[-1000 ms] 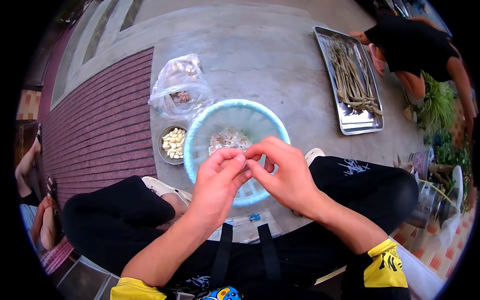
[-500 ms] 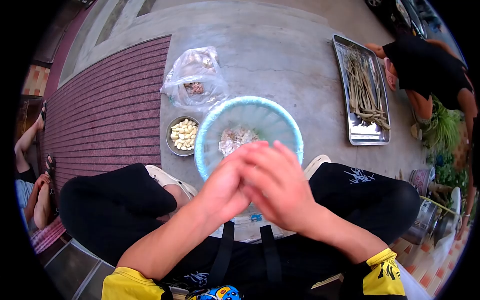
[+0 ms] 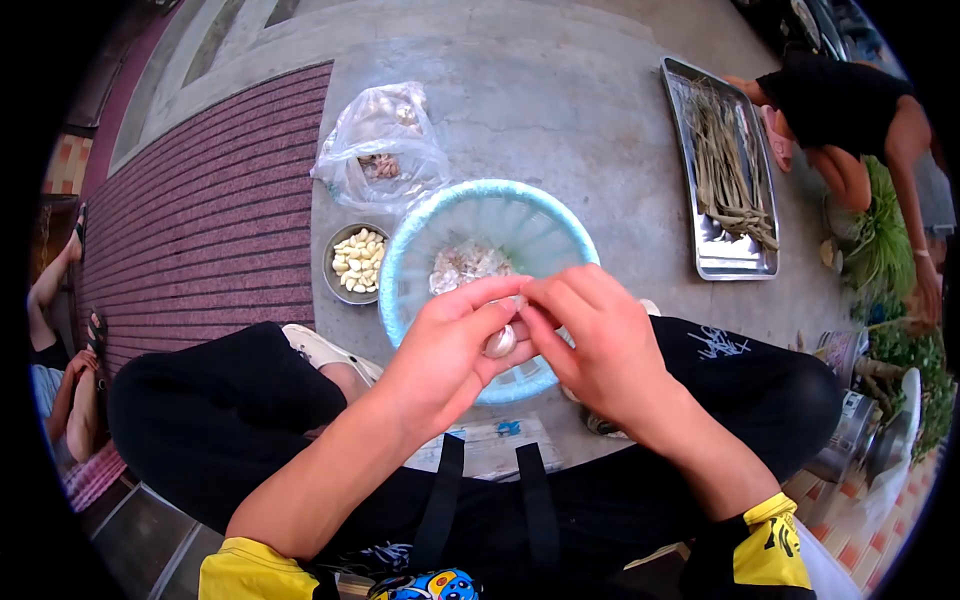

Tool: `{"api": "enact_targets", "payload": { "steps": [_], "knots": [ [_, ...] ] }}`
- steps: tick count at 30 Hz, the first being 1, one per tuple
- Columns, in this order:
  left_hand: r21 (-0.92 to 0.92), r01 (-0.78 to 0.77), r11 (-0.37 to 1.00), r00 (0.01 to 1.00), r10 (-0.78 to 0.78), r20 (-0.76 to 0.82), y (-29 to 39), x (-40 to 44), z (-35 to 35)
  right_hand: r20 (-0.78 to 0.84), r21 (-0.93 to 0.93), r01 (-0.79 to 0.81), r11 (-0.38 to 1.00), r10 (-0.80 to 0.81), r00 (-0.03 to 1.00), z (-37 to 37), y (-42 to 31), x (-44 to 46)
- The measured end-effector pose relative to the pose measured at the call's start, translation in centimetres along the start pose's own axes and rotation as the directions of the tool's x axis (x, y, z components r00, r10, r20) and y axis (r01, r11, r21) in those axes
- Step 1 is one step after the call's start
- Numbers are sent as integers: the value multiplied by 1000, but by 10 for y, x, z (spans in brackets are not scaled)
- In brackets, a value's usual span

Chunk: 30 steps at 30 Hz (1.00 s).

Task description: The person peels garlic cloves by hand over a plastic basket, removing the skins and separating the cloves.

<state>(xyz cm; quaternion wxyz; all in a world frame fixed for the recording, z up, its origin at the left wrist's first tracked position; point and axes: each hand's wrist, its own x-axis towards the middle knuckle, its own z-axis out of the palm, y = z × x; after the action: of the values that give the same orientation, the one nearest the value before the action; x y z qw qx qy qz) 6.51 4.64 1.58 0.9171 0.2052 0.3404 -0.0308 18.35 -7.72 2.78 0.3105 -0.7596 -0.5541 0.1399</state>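
Over the near side of a light-blue plastic basket (image 3: 420,225), both my hands meet at the fingertips. My left hand (image 3: 452,335) is closed with a garlic clove (image 3: 500,342) lying against its curled fingers. My right hand (image 3: 598,335) pinches a small pale piece, apparently another garlic clove, together with my left thumb and forefinger; the fingers hide most of it. Papery garlic skins (image 3: 468,267) lie in the bottom of the basket. Left of it, a metal bowl (image 3: 331,272) holds several peeled cloves.
Behind the bowl sits a clear plastic bag (image 3: 385,150) with garlic inside. A metal tray (image 3: 735,262) of dried stalks (image 3: 725,165) stands at right, where another person (image 3: 835,110) bends down. A second person (image 3: 75,390) sits at far left, beside a ribbed maroon mat (image 3: 220,200).
My hands were cupped together and overlapping; now they have come apart slightly, showing the garlic clove, with fingertips pinched together. The person at right has shifted an arm downward.
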Motion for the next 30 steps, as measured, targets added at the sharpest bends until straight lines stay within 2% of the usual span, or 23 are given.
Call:
{"api": "enact_targets", "payload": {
  "steps": [2,4,5,6,10,12,14,16,17,19,20,21,22,23,25,26,28,29,30],
  "knots": [
    [11,-3,1000,1000,4,-8,-1,-1,-1,-22,42,-53,998,54,998,1,1,0],
    [155,-19,988,999,25,-36,-3,1,-4,-41,77,-103,992,106,993,-1,1,0],
    [155,-18,988,999,24,-35,-3,1,-4,2,276,-230,933,239,971,-1,-1,0],
    [179,-40,983,997,50,-52,-3,1,-4,70,456,-347,820,356,932,-2,-3,1],
    [191,-68,979,996,78,-45,-4,3,-9,149,528,-429,733,418,896,-5,-2,0],
    [220,-82,972,994,96,-56,-6,3,-9,88,468,-360,807,362,928,-2,-2,1],
    [247,-96,964,991,116,-66,-7,4,-9,109,447,-340,828,326,939,-2,-3,4],
    [440,-178,880,979,204,-12,-7,4,-9,131,426,-317,847,289,948,-3,-5,6],
    [439,-175,881,980,200,-12,-7,3,-8,179,448,-351,822,302,936,-4,-5,7],
    [688,-245,683,954,296,46,-7,1,-7,227,468,-384,796,311,923,-5,-5,9],
    [688,-245,683,954,295,47,-7,0,-6,282,410,-408,816,312,907,-6,-4,9],
    [839,-337,427,902,401,159,-7,-1,-5,336,349,-429,833,316,887,-7,-4,9],
    [911,-393,130,836,463,294,-9,-2,-5,335,348,-433,832,321,886,-5,-3,8],
    [910,-394,131,837,461,296,-10,-2,-4,314,333,-405,851,305,899,-2,-1,7],
    [897,-443,-9,786,478,393,-12,-4,-4,293,317,-379,869,290,911,-1,1,5],
    [897,-443,-8,787,476,393,-14,-4,-4,302,310,-391,867,300,905,-1,1,5],
    [885,-380,269,837,508,205,-17,-3,-4,313,303,-404,863,310,898,-1,2,4],
    [885,-379,268,837,508,204,-15,-4,-1,346,426,-494,758,369,863,-1,4,5],
    [829,-317,461,881,468,77,-11,-6,5,387,533,-569,626,417,822,-2,5,5]
  ]
}}
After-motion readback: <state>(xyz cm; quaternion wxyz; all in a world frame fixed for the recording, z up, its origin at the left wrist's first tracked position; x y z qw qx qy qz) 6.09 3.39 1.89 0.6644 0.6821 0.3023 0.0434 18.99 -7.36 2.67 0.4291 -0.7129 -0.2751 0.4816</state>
